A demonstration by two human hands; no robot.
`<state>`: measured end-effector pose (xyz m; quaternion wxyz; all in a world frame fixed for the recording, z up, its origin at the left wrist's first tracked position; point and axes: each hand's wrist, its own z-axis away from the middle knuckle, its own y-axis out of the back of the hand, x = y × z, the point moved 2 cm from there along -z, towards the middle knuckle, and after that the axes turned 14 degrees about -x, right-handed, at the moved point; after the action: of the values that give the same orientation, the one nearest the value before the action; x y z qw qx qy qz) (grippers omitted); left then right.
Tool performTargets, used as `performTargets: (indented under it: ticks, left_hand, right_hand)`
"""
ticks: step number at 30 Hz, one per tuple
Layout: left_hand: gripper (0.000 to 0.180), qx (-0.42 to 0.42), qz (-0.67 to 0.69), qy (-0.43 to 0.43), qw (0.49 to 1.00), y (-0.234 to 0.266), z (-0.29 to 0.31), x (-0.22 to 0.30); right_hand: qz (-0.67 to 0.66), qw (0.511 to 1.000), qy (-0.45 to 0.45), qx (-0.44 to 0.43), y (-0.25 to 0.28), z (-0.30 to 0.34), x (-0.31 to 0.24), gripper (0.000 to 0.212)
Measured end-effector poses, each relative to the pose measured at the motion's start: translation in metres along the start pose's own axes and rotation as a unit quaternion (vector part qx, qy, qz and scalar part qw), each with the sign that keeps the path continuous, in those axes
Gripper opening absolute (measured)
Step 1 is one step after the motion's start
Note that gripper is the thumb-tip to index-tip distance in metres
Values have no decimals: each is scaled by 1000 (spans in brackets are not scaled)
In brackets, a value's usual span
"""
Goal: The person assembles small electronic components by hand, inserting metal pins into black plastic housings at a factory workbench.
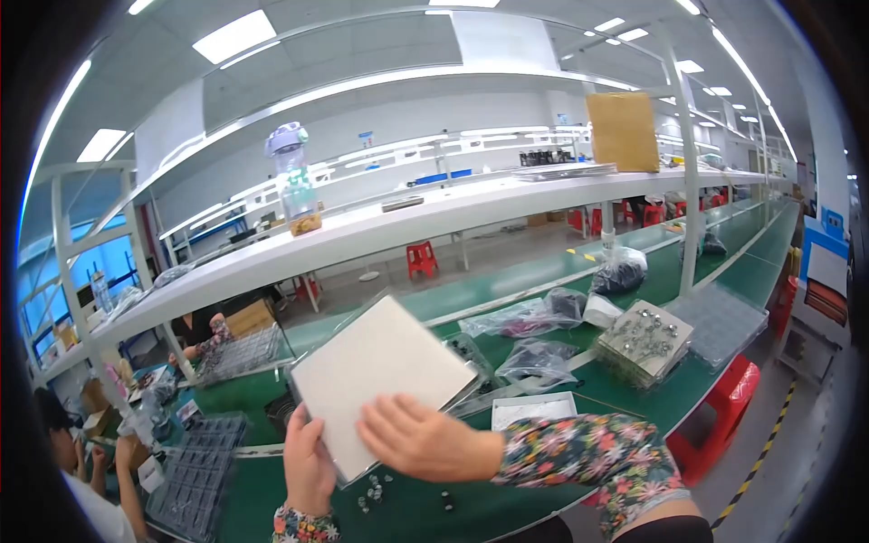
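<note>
My left hand (310, 460) grips the lower left edge of a cream-coloured, roughly square flat sheet (380, 357), with its thumb on the top face. Clear plastic, seemingly a tray, shows along the sheet's edges; what lies beneath is hidden. The sheet is held tilted above the green worktop (299, 489). Across its lower part lies my right hand (425, 442), palm down with fingers stretched out. Several small shiny parts (372, 491) are scattered on the worktop beyond my left wrist. A shallow white box (534, 398) stands beyond my right forearm.
At right are a stack of trays (634, 369) with shiny round parts on top, a clear tray (720, 321) and a red stool (729, 412). Bagged dark parts (539, 362) lie behind. A white shelf (407, 219) spans overhead. Another person's arm (129, 489) is at left beside a compartmented tray (195, 475).
</note>
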<state>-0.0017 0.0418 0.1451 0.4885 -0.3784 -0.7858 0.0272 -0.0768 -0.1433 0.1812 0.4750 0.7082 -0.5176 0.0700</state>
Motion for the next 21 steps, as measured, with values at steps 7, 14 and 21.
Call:
performTargets:
  ticks: [7,14,21]
  left_hand:
    - [58,-219,86,55,970,-98,-58,-27]
    - [32,-224,-124,172,951,-92,-68,-73]
    - [20,-88,-111,202,969,-37,-50,-98]
  right_hand:
    - [129,990,-61,2,80,71,114,35]
    - [231,947,-210,77,154,107,275,28]
    - [214,925,-312,27,96,99,427,22]
